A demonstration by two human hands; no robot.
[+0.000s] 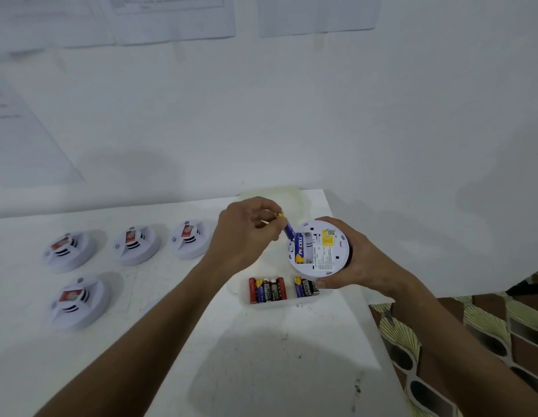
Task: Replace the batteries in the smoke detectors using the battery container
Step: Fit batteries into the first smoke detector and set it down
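Two hands work above our white counter (261,356): our right hand (349,260) grips a smoke detector (320,248) back-up, one PKCELL battery (300,251) seemingly seated, while our left hand (246,233) pinches another battery (287,227) at its slot. The battery container (279,291) sits just near; four detectors (135,248) lie left.

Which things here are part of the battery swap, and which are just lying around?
In use: left hand pinching a blue battery; right hand holding the open detector; battery container; four detectors waiting.
Just there: wall papers, patterned floor.
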